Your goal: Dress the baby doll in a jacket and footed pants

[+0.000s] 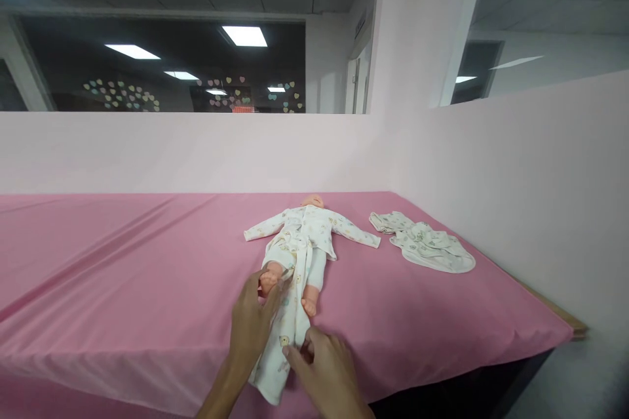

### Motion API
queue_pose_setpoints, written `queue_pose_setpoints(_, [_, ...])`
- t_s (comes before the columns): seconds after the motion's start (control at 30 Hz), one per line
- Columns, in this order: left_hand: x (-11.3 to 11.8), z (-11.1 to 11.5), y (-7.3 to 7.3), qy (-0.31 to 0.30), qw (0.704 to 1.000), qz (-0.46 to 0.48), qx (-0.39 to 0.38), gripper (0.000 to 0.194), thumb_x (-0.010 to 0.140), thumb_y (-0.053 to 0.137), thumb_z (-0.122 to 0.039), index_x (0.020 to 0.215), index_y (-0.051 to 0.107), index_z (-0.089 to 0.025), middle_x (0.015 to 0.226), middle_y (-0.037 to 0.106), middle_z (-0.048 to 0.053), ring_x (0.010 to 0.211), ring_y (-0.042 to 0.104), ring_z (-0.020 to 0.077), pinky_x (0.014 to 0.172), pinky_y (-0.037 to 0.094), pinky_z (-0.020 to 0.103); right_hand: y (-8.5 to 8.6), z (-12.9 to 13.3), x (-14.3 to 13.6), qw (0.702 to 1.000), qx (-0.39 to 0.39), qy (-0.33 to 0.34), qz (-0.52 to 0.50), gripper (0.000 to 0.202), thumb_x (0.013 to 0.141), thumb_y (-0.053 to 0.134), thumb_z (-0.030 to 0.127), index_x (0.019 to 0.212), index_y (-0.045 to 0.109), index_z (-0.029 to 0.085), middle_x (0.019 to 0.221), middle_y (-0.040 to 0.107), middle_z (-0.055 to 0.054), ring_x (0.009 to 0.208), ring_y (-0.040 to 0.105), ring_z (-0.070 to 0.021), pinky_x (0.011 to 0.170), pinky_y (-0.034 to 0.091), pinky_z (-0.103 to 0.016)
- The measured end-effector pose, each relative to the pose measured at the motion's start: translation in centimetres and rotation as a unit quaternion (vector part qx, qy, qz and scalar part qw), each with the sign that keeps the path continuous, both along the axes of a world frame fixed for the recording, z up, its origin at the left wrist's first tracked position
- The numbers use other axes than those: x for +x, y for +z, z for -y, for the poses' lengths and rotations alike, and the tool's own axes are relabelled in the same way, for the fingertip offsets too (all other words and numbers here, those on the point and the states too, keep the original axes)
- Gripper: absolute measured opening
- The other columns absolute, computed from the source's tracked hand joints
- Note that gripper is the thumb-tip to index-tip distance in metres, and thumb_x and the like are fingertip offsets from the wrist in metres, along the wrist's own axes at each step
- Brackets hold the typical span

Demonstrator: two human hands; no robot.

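A baby doll [309, 306] lies on its back, its head towards the wall, in a white patterned long-sleeved top [314, 225] with both sleeves spread out. White cloth covers its legs down to the bare feet. From its waist a white patterned baby trouser leg [280, 357] stretches towards me, past the feet and over the near table edge. My left hand [251, 317] is closed round the doll's foot on the left, thumb beside the cloth. Lower down, my right hand [328, 366] pinches the right edge of the trouser leg between thumb and fingers.
A pink cloth [147, 275] covers the table, with wrinkles on the left. Another white patterned baby garment [427, 245] lies crumpled to the right of the doll. Pale walls [196, 150] with windows border the far and right sides.
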State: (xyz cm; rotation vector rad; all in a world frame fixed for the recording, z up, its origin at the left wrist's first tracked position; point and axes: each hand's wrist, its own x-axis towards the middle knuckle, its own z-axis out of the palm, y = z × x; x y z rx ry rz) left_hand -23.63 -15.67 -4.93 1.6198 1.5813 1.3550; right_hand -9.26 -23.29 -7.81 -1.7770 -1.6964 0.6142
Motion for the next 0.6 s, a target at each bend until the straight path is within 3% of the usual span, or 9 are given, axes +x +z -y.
queue_pose_setpoints(0.1, [0.1,0.1,0.9,0.001,1.000,-0.003,0.008,0.044,0.083,0.054,-0.061,0.105,0.060,-0.023,0.103,0.068,0.008,0.089,0.061,0.0276,0.076,0.047,0.037,-0.3,-1.0,-1.1,0.996,0.031,-0.019,-0.078,0.025,0.081,0.052,0.035,0.062,0.045,0.022,0.063,0.059,-0.003,0.061,0.051,-0.0178,0.058,0.027,-0.031])
queue_pose_setpoints(0.17, [0.0,0.1,1.2,0.006,1.000,-0.010,0.014,0.039,0.085,0.053,-0.057,0.103,0.059,-0.023,0.099,0.068,0.007,0.085,0.061,0.0263,0.074,0.046,0.036,0.6,-1.3,-0.3,0.981,0.046,0.005,-0.187,0.018,0.080,0.049,0.032,0.064,0.046,0.022,0.066,0.058,-0.002,0.063,0.052,-0.0174,0.058,0.032,-0.029])
queue_pose_setpoints(0.23, [-0.2,-0.1,1.3,0.013,0.999,-0.027,0.020,0.031,0.087,0.051,-0.051,0.101,0.059,-0.024,0.095,0.067,0.005,0.081,0.061,0.0241,0.072,0.046,0.035,2.9,-1.9,1.9,0.952,0.046,0.013,-0.302,0.016,0.079,0.047,0.033,0.068,0.048,0.022,0.068,0.057,-0.002,0.065,0.053,-0.0175,0.058,0.037,-0.028])
queue_pose_setpoints(0.33, [-0.4,-0.5,1.2,0.020,0.997,-0.058,0.047,0.022,0.086,0.052,-0.042,0.097,0.058,-0.025,0.092,0.066,0.002,0.076,0.059,0.0212,0.069,0.044,0.031,8.1,-4.2,6.7,0.907,0.046,-0.065,-0.413,0.017,0.076,0.051,0.037,0.069,0.044,0.023,0.063,0.051,0.000,0.061,0.050,-0.0172,0.055,0.039,-0.029])
queue_pose_setpoints(0.47, [0.1,-0.3,0.6,0.029,0.995,-0.067,0.074,0.020,0.083,0.053,-0.041,0.094,0.058,-0.025,0.090,0.064,0.002,0.074,0.056,0.0206,0.067,0.043,0.030,14.4,-9.0,11.8,0.893,0.111,-0.077,-0.429,0.014,0.073,0.052,0.032,0.073,0.040,0.024,0.064,0.043,0.003,0.059,0.043,-0.0138,0.053,0.038,-0.027])
queue_pose_setpoints(0.53, [0.6,0.1,0.2,0.029,0.995,-0.067,0.070,0.020,0.083,0.053,-0.041,0.094,0.059,-0.025,0.091,0.064,0.003,0.074,0.056,0.0210,0.067,0.043,0.030,15.9,-10.7,12.9,0.891,0.143,-0.085,-0.423,0.018,0.071,0.052,0.029,0.070,0.036,0.024,0.063,0.037,0.004,0.057,0.038,-0.0127,0.052,0.035,-0.027])
queue_pose_setpoints(0.6, [1.1,0.5,-0.5,0.023,0.995,-0.068,0.063,0.020,0.083,0.052,-0.040,0.095,0.059,-0.025,0.094,0.063,0.003,0.077,0.057,0.0215,0.069,0.043,0.032,15.9,-11.2,13.2,0.901,0.159,-0.085,-0.395,0.021,0.072,0.051,0.030,0.069,0.032,0.024,0.062,0.034,0.004,0.057,0.036,-0.0128,0.052,0.035,-0.027])
